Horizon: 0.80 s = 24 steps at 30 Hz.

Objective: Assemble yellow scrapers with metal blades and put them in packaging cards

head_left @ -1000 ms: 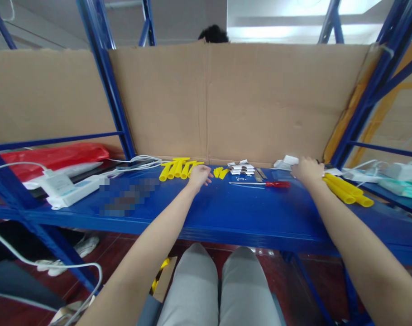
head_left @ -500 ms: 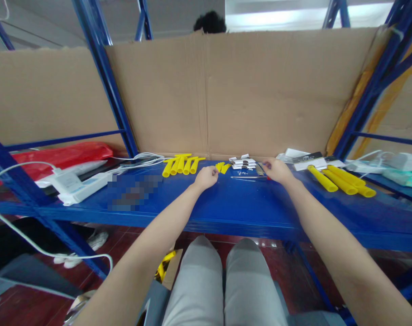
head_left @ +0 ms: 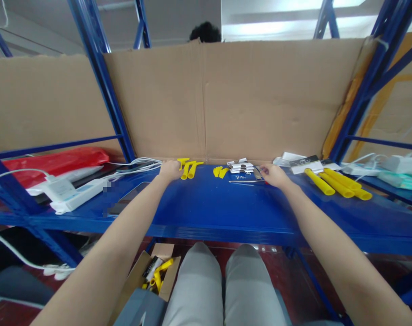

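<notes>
My left hand is at the row of yellow T-shaped pieces on the blue shelf, covering part of the row; its fingers are bent, and what they grip is hidden. On the right, my right hand is closed beside a small clear bag, its fingertips too small to make out. Between the hands lie small flat yellow pieces, a stack of white cards with tiny white bits in front, and a thin metal tool.
Yellow tubes and black-and-white packets lie at the right. At the left are a white power strip, cables and a red bag. Cardboard stands behind. An open box holds yellow parts below.
My left hand has moved left from near the small flat yellow pieces to the T-shaped row. My right hand stays by the cards. The view has shifted slightly, showing more of the box below.
</notes>
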### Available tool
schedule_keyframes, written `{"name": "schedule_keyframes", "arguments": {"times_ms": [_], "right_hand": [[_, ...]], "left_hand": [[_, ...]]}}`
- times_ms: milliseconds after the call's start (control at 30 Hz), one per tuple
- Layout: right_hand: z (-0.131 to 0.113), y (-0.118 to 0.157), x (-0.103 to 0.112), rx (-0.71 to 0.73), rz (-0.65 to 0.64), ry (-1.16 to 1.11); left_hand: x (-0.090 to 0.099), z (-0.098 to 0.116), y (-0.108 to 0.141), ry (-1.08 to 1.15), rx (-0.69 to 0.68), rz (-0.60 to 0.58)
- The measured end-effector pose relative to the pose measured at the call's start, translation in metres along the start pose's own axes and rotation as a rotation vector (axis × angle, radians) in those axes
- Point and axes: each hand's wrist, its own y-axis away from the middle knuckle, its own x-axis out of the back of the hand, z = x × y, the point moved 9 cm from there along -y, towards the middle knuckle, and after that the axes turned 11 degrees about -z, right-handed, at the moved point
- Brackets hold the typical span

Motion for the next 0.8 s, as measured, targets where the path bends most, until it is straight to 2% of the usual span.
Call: {"name": "schedule_keyframes", "arguments": {"times_ms": [200, 400, 533, 800], "right_hand": [[-0.001, 0.002, 0.001, 0.004, -0.007, 0.016], [-0.003, 0.002, 0.002, 0.041, 0.013, 0.020], [-0.003, 0.002, 0.002, 0.026, 0.001, 0.022], [-0.001, 0.000, -0.001, 0.020, -0.015, 0.008]], "left_hand": [[-0.011, 0.017, -0.004, 0.048, -0.081, 0.026], [-0.021, 0.035, -0.015, 0.113, -0.027, 0.001], [-0.024, 0.039, -0.022, 0.176, 0.032, 0.001], [-0.031, 0.045, -0.027, 0.193, 0.014, -0.189]]}}
